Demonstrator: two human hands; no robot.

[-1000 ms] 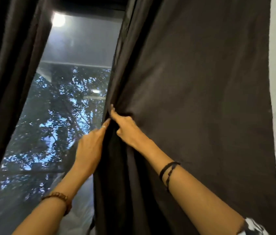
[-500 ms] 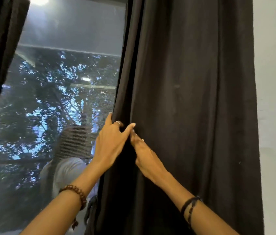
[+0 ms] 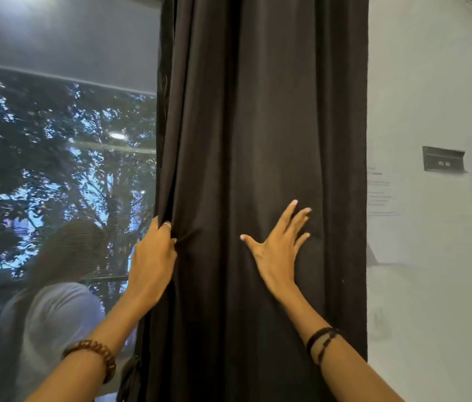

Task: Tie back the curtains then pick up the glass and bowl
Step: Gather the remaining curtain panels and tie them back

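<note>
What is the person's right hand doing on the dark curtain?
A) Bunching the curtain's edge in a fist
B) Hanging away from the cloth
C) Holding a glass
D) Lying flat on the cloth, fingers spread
D: the right hand lies spread and flat on the curtain, holding nothing.

Curtain [image 3: 258,140] is hanging centre, window [image 3: 55,169] at its 9 o'clock, wall [image 3: 432,256] at 3 o'clock. Left hand [image 3: 152,256] is gripping its 9 o'clock edge; right hand [image 3: 279,245] is lying flat on its front.
</note>
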